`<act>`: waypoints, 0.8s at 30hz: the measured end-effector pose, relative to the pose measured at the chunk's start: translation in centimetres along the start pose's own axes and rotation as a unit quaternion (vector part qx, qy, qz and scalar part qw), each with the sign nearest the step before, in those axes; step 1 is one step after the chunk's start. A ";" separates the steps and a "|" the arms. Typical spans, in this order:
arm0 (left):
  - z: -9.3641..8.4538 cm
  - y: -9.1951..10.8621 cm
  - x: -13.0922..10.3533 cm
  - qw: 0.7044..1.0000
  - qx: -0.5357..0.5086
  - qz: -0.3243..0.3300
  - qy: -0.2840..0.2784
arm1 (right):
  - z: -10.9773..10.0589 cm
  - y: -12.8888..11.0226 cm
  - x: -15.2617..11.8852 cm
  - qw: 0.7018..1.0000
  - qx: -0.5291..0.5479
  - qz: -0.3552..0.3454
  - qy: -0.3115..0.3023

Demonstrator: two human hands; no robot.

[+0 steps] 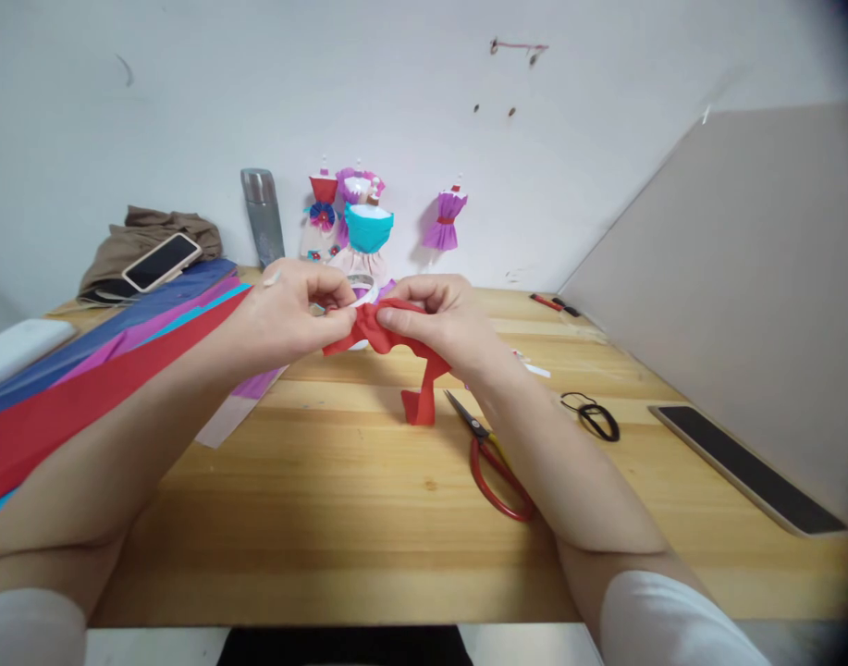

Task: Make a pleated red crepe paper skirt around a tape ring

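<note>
**Gathering a strip of red crepe paper between both hands**

The left hand (295, 310) and the right hand (434, 319) meet above the wooden table (368, 518), each pinching the same red crepe-paper strip (382, 338) between thumb and fingertips. The strip bunches into folds where the two grips come together, and its free tail hangs down to touch the tabletop. Something white and ring-like shows just behind the fingers; what it is cannot be told.

To do this well, the pinches should sit close together so the pleats stay small and even, and the pull should be gentle, since crepe paper likely tears or stretches flat under force. Letting the tail rest on the table keeps its weight off the folds.

Red-handled scissors (493, 467) lie just beside the right forearm, near the tail. Coloured paper sheets (104, 365) lie under the left forearm. Small paper-dress mannequins (358, 227) stand against the wall, with a steel flask (263, 215) beside them and a phone (161, 262) on a folded brown cloth.
</note>
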State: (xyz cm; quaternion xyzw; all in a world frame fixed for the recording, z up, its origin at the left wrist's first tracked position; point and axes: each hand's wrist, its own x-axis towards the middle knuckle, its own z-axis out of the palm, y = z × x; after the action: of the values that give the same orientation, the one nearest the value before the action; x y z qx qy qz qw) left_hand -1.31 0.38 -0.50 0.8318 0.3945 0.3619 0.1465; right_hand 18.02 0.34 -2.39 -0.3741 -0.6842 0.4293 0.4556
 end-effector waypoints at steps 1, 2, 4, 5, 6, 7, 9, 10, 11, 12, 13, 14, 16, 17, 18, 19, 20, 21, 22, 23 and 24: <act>-0.1 0.0 0.0 1.000 -0.004 -0.001 -0.002 | 0.0 0.0 0.0 1.000 -0.003 -0.001 0.009; -0.1 0.0 0.0 1.000 -0.006 -0.001 -0.004 | 0.0 -0.1 0.1 1.000 -0.007 -0.003 0.016; -0.1 0.1 0.0 1.000 -0.007 -0.002 -0.008 | 0.0 -0.1 0.1 1.000 -0.018 -0.007 0.020; -0.1 0.2 0.0 1.000 -0.005 -0.002 -0.010 | 0.0 -0.1 0.1 0.999 -0.025 -0.010 0.019; -0.1 0.2 0.0 1.000 -0.005 -0.004 -0.011 | 0.1 -0.1 0.1 0.999 -0.032 -0.014 0.019; -0.1 0.3 0.0 1.000 -0.005 -0.006 -0.012 | 0.1 -0.1 0.1 0.999 -0.040 -0.020 0.021; 0.0 0.5 -0.1 1.000 -0.008 -0.011 -0.017 | 0.2 -0.2 0.0 0.998 -0.056 -0.030 0.026; 0.0 0.6 -0.1 1.000 -0.013 -0.012 -0.019 | 0.2 -0.3 0.0 0.997 -0.064 -0.033 0.028; 0.1 0.7 -0.2 0.999 -0.019 -0.014 -0.023 | 0.3 -0.4 0.0 0.996 -0.073 -0.034 0.028; 0.1 0.8 -0.2 0.999 -0.025 -0.015 -0.024 | 0.4 -0.5 0.0 0.996 -0.082 -0.035 0.028; 0.1 0.8 -0.3 0.999 -0.028 -0.015 -0.023 | 0.4 -0.6 -0.1 0.995 -0.092 -0.034 0.028; 0.1 0.9 -0.3 0.999 -0.028 -0.013 -0.021 | 0.5 -0.6 -0.1 0.994 -0.102 -0.033 0.029; 0.1 1.0 -0.3 1.000 -0.019 -0.007 -0.008 | 0.6 -0.6 -0.1 0.991 -0.122 -0.034 0.036; 0.1 1.1 -0.3 1.000 -0.012 -0.005 -0.004 | 0.6 -0.5 -0.1 0.990 -0.129 -0.037 0.039; 0.1 1.1 -0.3 1.000 -0.006 -0.004 0.000 | 0.7 -0.4 -0.2 0.989 -0.135 -0.042 0.041; 0.2 1.0 -0.3 1.000 -0.002 -0.005 0.000 | 0.7 -0.2 -0.2 0.988 -0.140 -0.049 0.043; 0.2 1.0 -0.3 1.000 0.001 -0.008 -0.001 | 0.8 -0.1 -0.2 0.986 -0.147 -0.056 0.046; 0.2 0.9 -0.3 1.000 0.003 -0.012 -0.004 | 0.8 0.0 -0.2 0.984 -0.157 -0.062 0.049; 0.3 0.8 -0.3 1.000 0.006 -0.014 -0.007 | 0.8 0.1 -0.2 0.982 -0.168 -0.067 0.055; 0.3 0.8 -0.3 1.000 0.008 -0.013 -0.011 | 0.8 0.2 -0.2 0.979 -0.181 -0.070 0.062; 0.4 0.7 -0.3 1.000 0.009 -0.008 -0.015 | 0.8 0.3 -0.1 0.976 -0.194 -0.073 0.070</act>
State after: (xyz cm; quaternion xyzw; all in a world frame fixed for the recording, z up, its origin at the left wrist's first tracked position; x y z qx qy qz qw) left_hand -0.79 -0.26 -0.52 0.8353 0.4020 0.3445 0.1483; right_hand 17.33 0.11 -2.86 -0.4336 -0.7462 0.2273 0.4511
